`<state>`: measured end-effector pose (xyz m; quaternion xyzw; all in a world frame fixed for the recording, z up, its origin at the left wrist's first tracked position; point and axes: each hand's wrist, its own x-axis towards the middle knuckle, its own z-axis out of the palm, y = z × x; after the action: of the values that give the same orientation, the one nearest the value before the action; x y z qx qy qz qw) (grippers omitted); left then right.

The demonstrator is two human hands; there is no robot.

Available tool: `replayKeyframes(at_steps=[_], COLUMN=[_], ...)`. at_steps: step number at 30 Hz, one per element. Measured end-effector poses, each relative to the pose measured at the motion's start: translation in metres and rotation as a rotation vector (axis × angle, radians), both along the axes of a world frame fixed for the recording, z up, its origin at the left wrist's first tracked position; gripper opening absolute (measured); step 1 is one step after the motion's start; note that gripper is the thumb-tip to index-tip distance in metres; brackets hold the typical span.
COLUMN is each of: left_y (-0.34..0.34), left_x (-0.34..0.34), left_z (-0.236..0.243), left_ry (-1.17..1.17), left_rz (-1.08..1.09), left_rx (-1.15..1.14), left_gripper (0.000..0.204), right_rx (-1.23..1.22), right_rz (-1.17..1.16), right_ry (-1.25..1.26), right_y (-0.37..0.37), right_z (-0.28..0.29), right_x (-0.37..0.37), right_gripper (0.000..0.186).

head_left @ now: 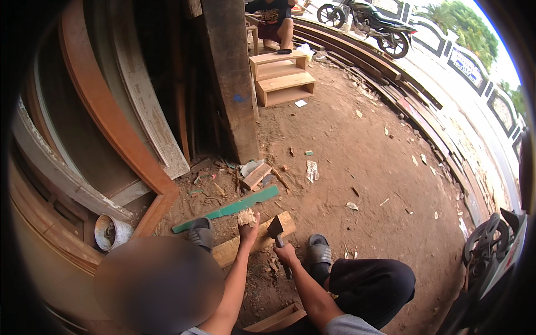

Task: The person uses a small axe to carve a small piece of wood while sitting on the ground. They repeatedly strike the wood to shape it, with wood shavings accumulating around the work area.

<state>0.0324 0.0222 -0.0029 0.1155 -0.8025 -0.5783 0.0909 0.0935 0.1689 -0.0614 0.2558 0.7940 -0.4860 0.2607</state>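
Observation:
My left hand is closed around a pale, curly clump that looks like wood shavings. It is held over a light wooden beam lying on the dirt between my feet. In my right hand is a hand tool with a broad dark head; whether it is a hatchet or a scraper I cannot tell. Its head overlaps the beam's right end in view, and its handle sticks out below my fist. Just beyond the beam lies a long green board.
Brick pieces and scraps lie by a thick post. Wooden frames and a white bucket stand left. A stepped wooden shelf and a seated person are farther off. Stacked planks line the right; motorcycle parts stand near right.

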Motion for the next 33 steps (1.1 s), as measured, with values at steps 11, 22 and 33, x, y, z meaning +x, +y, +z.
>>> replayKeyframes(at_steps=[11,22,33], left_y=[0.009,0.008,0.006], left_x=[-0.008,-0.007,-0.004], left_z=[-0.019,-0.014,-0.006], left_ry=[0.163,0.138,0.157], left_rz=[-0.076,-0.107,-0.101], left_rx=[-0.142,-0.063,-0.079], left_gripper=[0.025,0.028,0.024], right_rx=[-0.194,-0.230,-0.278], right_rz=[-0.039,-0.067,-0.089], right_ry=[-0.103,-0.100,-0.100], right_y=[0.007,0.008,0.008], right_z=[0.002,-0.004,-0.005], right_x=[-0.006,-0.005,-0.003], right_gripper=[0.036,0.035,0.029])
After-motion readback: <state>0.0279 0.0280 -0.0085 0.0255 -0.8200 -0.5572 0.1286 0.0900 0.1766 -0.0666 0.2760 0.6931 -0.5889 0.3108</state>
